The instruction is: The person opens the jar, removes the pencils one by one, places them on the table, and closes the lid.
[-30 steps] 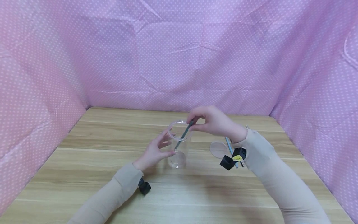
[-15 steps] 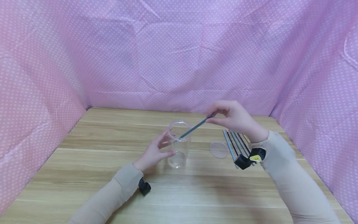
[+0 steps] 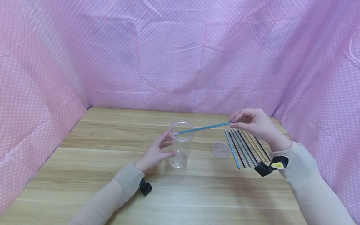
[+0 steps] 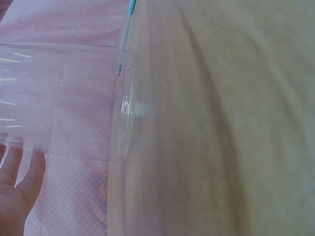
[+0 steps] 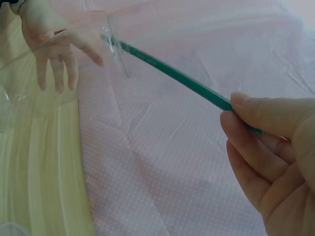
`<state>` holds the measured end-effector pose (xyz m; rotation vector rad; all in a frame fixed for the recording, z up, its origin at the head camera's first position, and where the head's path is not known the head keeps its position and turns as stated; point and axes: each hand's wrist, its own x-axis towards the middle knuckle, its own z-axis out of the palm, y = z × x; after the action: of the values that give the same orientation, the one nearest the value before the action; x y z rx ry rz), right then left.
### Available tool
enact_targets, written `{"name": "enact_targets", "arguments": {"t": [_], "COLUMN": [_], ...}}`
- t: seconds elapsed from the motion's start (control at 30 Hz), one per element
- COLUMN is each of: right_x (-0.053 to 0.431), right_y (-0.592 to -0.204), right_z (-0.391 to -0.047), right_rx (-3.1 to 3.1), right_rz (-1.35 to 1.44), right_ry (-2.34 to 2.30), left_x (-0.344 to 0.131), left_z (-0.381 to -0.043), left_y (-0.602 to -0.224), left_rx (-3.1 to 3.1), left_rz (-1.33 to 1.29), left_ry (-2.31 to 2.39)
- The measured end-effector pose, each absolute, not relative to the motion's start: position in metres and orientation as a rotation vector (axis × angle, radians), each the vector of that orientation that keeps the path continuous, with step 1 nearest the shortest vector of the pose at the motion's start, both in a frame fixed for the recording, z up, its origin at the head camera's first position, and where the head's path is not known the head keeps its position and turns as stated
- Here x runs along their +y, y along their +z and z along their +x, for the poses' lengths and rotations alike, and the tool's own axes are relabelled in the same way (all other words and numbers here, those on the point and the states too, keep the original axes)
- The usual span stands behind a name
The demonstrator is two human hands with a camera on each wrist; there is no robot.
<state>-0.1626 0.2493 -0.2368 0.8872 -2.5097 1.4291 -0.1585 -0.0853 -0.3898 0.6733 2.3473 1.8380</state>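
Observation:
A tall clear plastic cup (image 3: 180, 147) stands upright on the wooden table. My left hand (image 3: 155, 151) holds it from the left side, thumb in front and fingers behind; through the clear wall the left wrist view shows fingertips on the cup. With thumb and fingertips my right hand (image 3: 250, 125) pinches one end of a slim green pencil (image 3: 209, 127). The pencil slants nearly level above the table, and its far end lies at the cup's mouth. In the right wrist view the faceted pencil (image 5: 172, 73) runs from the fingertips to the cup rim.
Right of the cup lies a round clear disc (image 3: 220, 150), like a lid. Beyond it several pencils (image 3: 244, 148) in blue, black, silver and gold lie side by side, partly under my right forearm. Pink dotted cloth (image 3: 180, 62) hangs behind the table (image 3: 112, 175) and on both sides.
My right hand has moved right, drawing the green pencil from deep inside the cup up to the rim and tilting it nearly level. The left hand and cup have stayed in place.

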Motion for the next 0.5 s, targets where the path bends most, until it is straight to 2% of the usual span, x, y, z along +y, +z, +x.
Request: {"name": "enact_targets", "arguments": {"t": [0.5], "right_x": [0.263], "right_y": [-0.270], "right_z": [-0.165], "right_rx": [-2.645], "right_rz": [0.868], "right_ry": [1.454], "left_x": [-0.085], "left_z": [-0.158], "left_y": [-0.387], "left_rx": [2.351], "left_rz": [0.719], "left_ry": [1.833]}}
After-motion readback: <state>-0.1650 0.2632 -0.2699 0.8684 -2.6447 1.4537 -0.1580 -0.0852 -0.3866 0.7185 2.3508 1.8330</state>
